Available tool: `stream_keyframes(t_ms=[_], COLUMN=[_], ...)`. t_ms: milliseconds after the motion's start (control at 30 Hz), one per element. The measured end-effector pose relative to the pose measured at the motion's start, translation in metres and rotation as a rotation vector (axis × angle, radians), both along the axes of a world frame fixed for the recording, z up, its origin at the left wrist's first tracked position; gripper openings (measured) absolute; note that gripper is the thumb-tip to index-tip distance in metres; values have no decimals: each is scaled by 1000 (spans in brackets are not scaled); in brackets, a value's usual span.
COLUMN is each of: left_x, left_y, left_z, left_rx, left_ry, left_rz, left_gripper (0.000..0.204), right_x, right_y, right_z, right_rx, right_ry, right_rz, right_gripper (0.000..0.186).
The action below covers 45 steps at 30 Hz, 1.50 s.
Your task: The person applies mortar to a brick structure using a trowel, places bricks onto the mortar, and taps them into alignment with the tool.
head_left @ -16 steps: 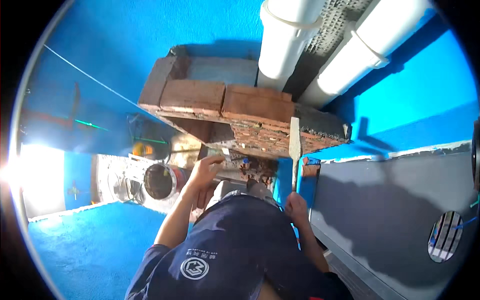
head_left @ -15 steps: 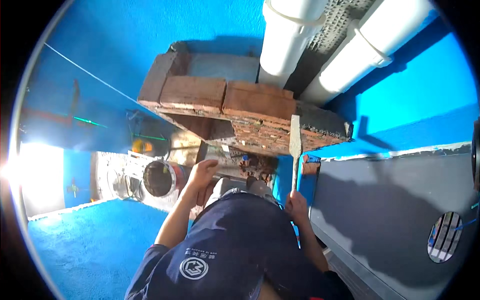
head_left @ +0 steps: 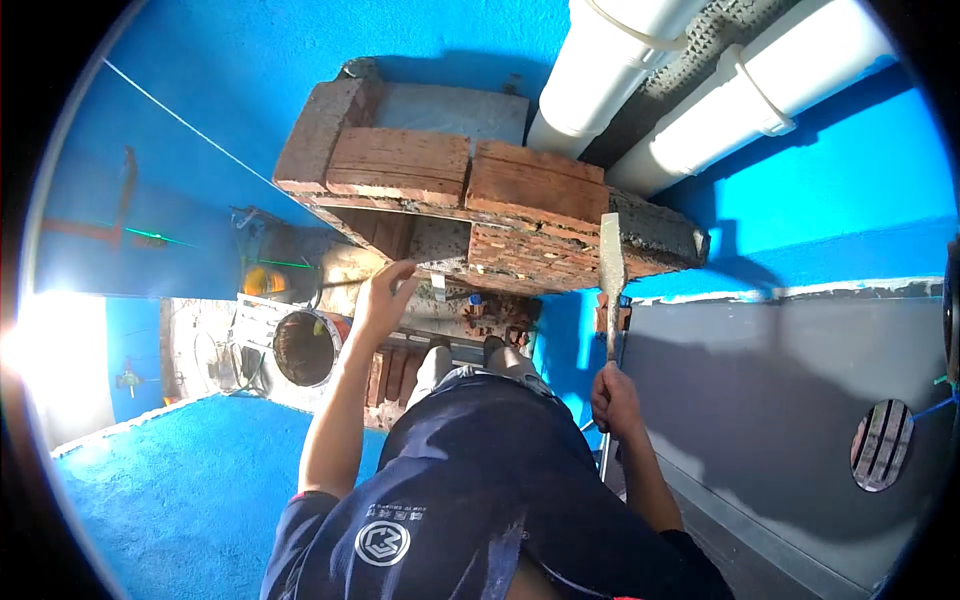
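Observation:
My right hand (head_left: 615, 400) is closed round the handle of a long, mortar-coated bricklayer's knife (head_left: 612, 255). Its flat blade points away from me, overlapping the right part of a red brick wall (head_left: 540, 250) in the picture. My left hand (head_left: 385, 295) is raised with nothing in it, fingers apart and slightly bent, close to an opening in the wall's near face. Along the top of the wall lie a left brick (head_left: 398, 160) and a right brick (head_left: 535, 185), with a narrow gap between them. An end brick (head_left: 322, 135) sits crosswise at the left corner.
Two thick white pipes (head_left: 620, 75) rise behind the brickwork. A string (head_left: 190, 125) runs slantwise to its left corner. Lower down stand a bucket (head_left: 306, 347), a yellow helmet-like object (head_left: 265, 280) and stacked bricks (head_left: 388, 378). A grey panel (head_left: 740, 390) lies to the right.
My left hand has risen forward and left toward the wall's opening. My right hand and the bricklayer's knife have shifted a little to the right. The whole view has moved slightly.

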<state>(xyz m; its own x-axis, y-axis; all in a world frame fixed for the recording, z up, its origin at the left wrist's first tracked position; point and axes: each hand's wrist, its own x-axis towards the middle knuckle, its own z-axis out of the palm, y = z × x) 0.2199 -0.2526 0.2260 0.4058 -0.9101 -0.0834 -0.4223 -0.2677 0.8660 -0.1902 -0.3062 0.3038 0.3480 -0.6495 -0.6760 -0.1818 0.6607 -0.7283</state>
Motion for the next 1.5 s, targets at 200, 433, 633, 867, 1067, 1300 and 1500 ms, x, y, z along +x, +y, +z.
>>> stream_keyframes(t_ms=[200, 433, 633, 867, 1067, 1300, 1500], left_x=[-5, -11, -20, 31, 42, 62, 79], left_y=[-3, 229, 291, 352, 338, 342, 343], left_z=[-57, -262, -244, -321, -392, -484, -548], left_rx=[222, 808, 1041, 859, 980, 871, 1038], left_ry=[70, 286, 721, -473, 26, -355, -157], left_rz=[-103, 71, 558, -666, 204, 574, 603], left_gripper=[31, 27, 13, 9, 28, 74, 95], right_x=[-7, -10, -27, -134, -131, -95, 46], right_y=[34, 43, 44, 57, 20, -11, -28], right_z=[-23, -93, -134, -183, -120, -100, -114], right_rx=[-338, -431, -221, -124, 1, 215, 580], right_ry=[181, 579, 828, 797, 1203, 1372, 1301], right_rz=[30, 423, 653, 708, 947, 975, 692], right_gripper=[39, 46, 48, 52, 50, 46, 46])
